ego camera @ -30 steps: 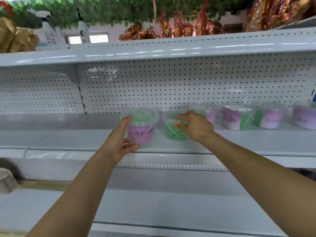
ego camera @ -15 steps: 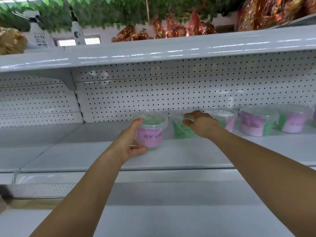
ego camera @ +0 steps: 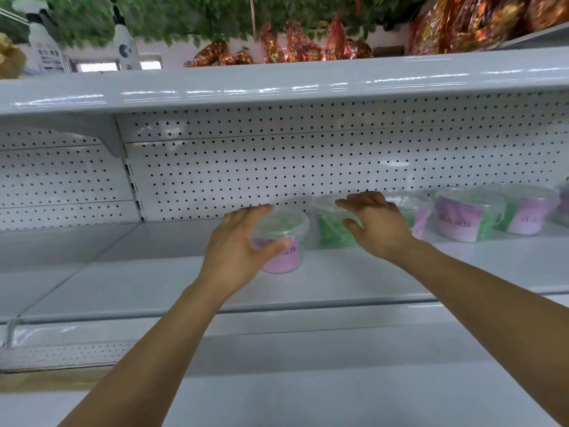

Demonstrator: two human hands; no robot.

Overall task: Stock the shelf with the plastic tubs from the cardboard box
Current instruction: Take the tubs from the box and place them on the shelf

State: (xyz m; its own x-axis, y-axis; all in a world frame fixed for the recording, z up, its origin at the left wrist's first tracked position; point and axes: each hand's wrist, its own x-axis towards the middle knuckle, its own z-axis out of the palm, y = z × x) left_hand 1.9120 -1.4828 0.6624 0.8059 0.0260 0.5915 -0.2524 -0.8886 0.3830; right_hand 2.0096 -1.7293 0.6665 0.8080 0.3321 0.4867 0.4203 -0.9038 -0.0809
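A clear plastic tub with a pink label (ego camera: 284,241) stands on the white shelf (ego camera: 147,282). My left hand (ego camera: 235,248) is wrapped around its left side, thumb across the front and fingers behind the lid. To its right stands a tub of green contents (ego camera: 331,231). My right hand (ego camera: 380,228) hovers at that tub's right side with fingers spread, not gripping it. Several more pink-labelled tubs (ego camera: 465,218) form a row along the shelf to the right. The cardboard box is out of view.
A perforated white back panel (ego camera: 246,174) closes the shelf behind the tubs. The upper shelf (ego camera: 277,84) overhangs, carrying red and gold packets (ego camera: 295,44) and white bottles (ego camera: 43,47). The shelf surface left of the tubs is bare. A lower shelf (ego camera: 277,389) lies beneath my arms.
Both tubs have been pushed farther back on the shelf. My right hand has opened and come off the green tub. My left hand still holds the pink-labelled tub.
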